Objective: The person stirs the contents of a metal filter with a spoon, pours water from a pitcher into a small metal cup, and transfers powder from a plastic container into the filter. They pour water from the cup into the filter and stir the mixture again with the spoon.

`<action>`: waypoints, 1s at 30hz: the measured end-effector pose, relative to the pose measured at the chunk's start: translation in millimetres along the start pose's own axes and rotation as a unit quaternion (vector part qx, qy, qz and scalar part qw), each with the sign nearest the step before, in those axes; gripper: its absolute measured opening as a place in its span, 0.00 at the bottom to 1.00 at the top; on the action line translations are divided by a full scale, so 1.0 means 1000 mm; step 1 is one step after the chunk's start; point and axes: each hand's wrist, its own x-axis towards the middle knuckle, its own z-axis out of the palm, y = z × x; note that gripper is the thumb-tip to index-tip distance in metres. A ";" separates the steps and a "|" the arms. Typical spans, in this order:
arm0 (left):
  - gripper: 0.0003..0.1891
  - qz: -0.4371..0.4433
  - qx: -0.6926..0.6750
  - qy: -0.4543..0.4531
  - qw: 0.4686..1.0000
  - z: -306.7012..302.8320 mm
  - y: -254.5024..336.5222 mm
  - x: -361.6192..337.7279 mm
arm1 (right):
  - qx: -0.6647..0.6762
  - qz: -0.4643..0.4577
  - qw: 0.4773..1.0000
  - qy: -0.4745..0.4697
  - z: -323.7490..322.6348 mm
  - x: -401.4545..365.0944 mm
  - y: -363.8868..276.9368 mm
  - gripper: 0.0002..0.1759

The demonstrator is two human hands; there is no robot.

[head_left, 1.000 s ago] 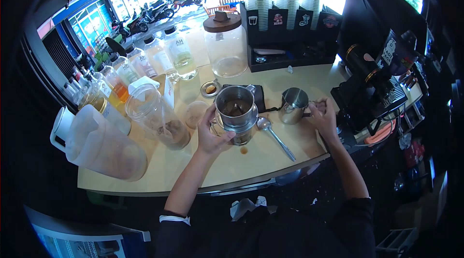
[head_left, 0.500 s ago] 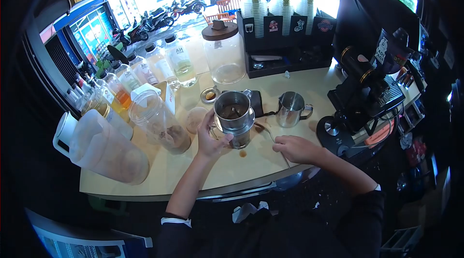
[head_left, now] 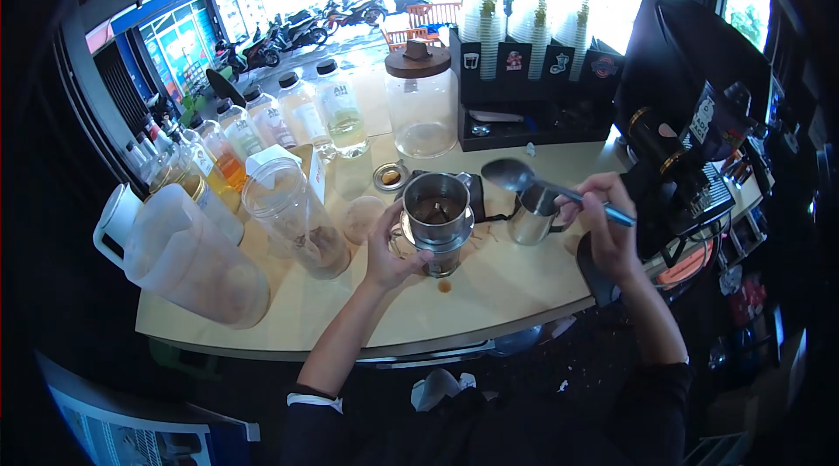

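Observation:
A metal drip filter [head_left: 436,207] with dark contents rests on top of a glass [head_left: 442,264]. My left hand [head_left: 391,252] is wrapped round its left side. My right hand [head_left: 609,220] holds a large metal spoon [head_left: 542,184] raised in the air, its bowl pointing left. Just behind that hand stands a metal pitcher [head_left: 528,220]; the hand is at its handle, and whether the fingers touch it I cannot tell. A small round metal lid [head_left: 391,176] lies behind the filter. In front of the glass is a brown spot on the counter.
Left on the counter [head_left: 489,300] are a white pitcher [head_left: 197,261], a clear jar [head_left: 301,221] with brown contents and several bottles [head_left: 345,117]. A wooden-lidded jar [head_left: 421,108] and a black cup rack [head_left: 537,73] stand behind. A black machine [head_left: 660,178] is at right.
My right hand has lifted the spoon off the counter and moved up and right, beside the metal pitcher. My left hand still holds the filter and glass. The view has shifted slightly.

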 end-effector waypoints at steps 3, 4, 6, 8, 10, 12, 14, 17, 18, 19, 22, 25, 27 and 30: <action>0.49 -0.030 -0.034 -0.004 0.999 0.002 0.002 -0.001 | -0.066 -0.065 0.995 -0.025 0.009 0.028 -0.030 0.06; 0.49 -0.035 -0.039 -0.007 0.999 0.002 0.004 0.000 | -0.119 -0.125 0.981 -0.085 0.016 0.038 -0.037 0.08; 0.48 -0.039 -0.054 -0.010 0.998 0.004 0.012 0.001 | -0.181 -0.172 0.953 -0.172 0.032 0.049 -0.041 0.14; 0.47 -0.033 -0.050 -0.022 0.998 0.000 0.006 0.000 | -0.184 -0.192 0.945 -0.190 0.050 0.060 -0.033 0.12; 0.47 -0.034 -0.047 -0.023 0.998 0.000 0.009 0.001 | -0.177 -0.203 0.934 -0.234 0.059 0.067 -0.024 0.13; 0.47 -0.031 -0.046 -0.018 0.998 0.002 0.012 0.002 | -0.175 -0.193 0.930 -0.261 0.060 0.069 -0.023 0.13; 0.47 -0.038 -0.031 -0.018 0.999 0.000 0.012 0.002 | -0.171 -0.181 0.924 -0.291 0.060 0.070 -0.024 0.14; 0.47 -0.035 -0.013 -0.012 0.999 0.001 0.009 0.000 | -0.233 -0.209 0.916 -0.252 0.058 0.073 -0.028 0.14; 0.47 -0.025 -0.008 -0.005 1.000 0.001 0.008 0.000 | -0.225 -0.215 0.912 -0.267 0.060 0.072 -0.027 0.14; 0.47 -0.026 -0.008 -0.004 1.000 0.001 0.009 0.001 | -0.217 -0.222 0.909 -0.280 0.061 0.070 -0.027 0.14; 0.48 -0.024 0.002 -0.008 1.000 0.000 0.013 0.003 | -0.218 -0.215 0.905 -0.296 0.058 0.073 -0.038 0.13; 0.48 -0.022 0.002 -0.006 1.000 0.002 0.013 0.001 | -0.251 -0.198 0.899 -0.299 0.057 0.077 -0.038 0.12; 0.48 -0.018 -0.013 -0.001 1.000 0.002 0.009 0.001 | -0.243 -0.216 0.902 -0.283 0.064 0.076 -0.027 0.11; 0.48 -0.024 -0.017 -0.012 1.000 0.001 0.009 0.002 | -0.231 -0.227 0.902 -0.286 0.064 0.075 -0.037 0.12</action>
